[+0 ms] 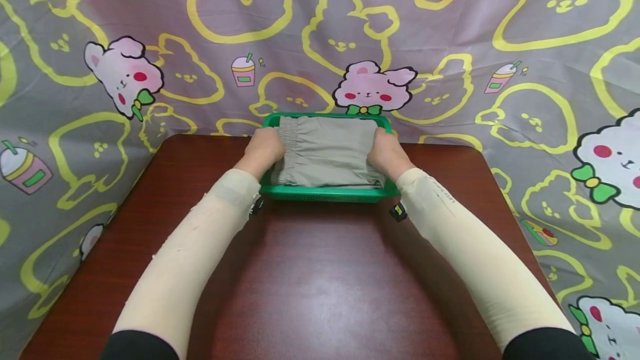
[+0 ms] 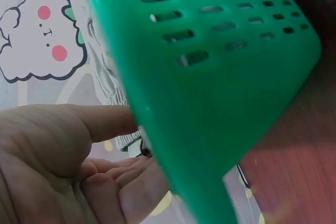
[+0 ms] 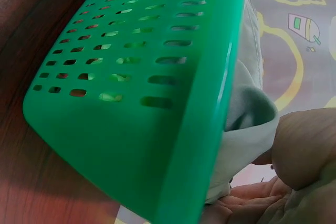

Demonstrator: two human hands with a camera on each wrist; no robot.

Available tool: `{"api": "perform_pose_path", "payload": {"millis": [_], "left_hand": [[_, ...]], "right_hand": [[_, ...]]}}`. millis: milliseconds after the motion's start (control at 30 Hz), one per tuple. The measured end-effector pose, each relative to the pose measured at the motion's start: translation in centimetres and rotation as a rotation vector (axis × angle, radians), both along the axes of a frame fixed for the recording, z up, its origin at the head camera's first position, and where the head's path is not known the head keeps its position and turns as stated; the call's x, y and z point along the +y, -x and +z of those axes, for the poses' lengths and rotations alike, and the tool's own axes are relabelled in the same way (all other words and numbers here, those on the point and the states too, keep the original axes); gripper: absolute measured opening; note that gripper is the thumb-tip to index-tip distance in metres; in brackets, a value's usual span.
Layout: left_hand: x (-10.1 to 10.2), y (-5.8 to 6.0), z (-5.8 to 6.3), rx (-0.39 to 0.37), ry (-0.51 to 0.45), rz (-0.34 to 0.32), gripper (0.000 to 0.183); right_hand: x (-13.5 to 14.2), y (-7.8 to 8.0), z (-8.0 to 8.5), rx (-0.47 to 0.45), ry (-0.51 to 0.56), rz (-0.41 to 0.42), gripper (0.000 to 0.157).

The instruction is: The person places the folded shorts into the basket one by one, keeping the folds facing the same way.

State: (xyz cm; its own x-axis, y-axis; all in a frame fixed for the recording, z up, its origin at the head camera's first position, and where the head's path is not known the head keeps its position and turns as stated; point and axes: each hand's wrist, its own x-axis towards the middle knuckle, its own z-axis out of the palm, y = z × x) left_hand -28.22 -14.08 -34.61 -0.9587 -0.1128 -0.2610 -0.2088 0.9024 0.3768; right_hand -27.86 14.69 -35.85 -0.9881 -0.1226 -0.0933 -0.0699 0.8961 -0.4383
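A folded grey-green garment with a gathered elastic band along its left side lies in a green plastic basket. At the band end, my left hand grips the garment, its thumb and fingers partly hidden behind the basket rim in the left wrist view. My right hand holds the opposite end; in the right wrist view a fold of the cloth loops in front of the thumb. Slotted walls of the basket fill much of both wrist views.
The basket is at the far edge of a dark red-brown wooden table. Close behind hangs a grey curtain with cartoon prints, which also runs down both sides. Pale sleeves cover both forearms, with a small dark device at each wrist.
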Motion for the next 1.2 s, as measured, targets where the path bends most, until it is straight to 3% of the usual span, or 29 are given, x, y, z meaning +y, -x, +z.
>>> {"api": "perform_pose_path", "payload": {"millis": [267,567,933,1200], "left_hand": [[-0.7,-0.9,0.4,0.102,0.048,0.034,0.035],[-0.6,-1.0,0.2,0.125,0.136,0.04,0.049],[-0.4,-1.2,0.6,0.135,0.172,0.047,0.031],[-0.5,-1.6,0.7,0.176,0.21,-0.017,0.013]], "right_hand": [[-0.3,-0.2,0.3,0.009,-0.026,0.012,0.066],[-0.6,-0.8,0.4,0.03,-0.061,0.06,0.069],[-0.9,-1.7,0.5,0.075,-0.064,0.063,0.061],[-0.8,-2.2,0.5,0.11,-0.081,0.087,0.063]]}}
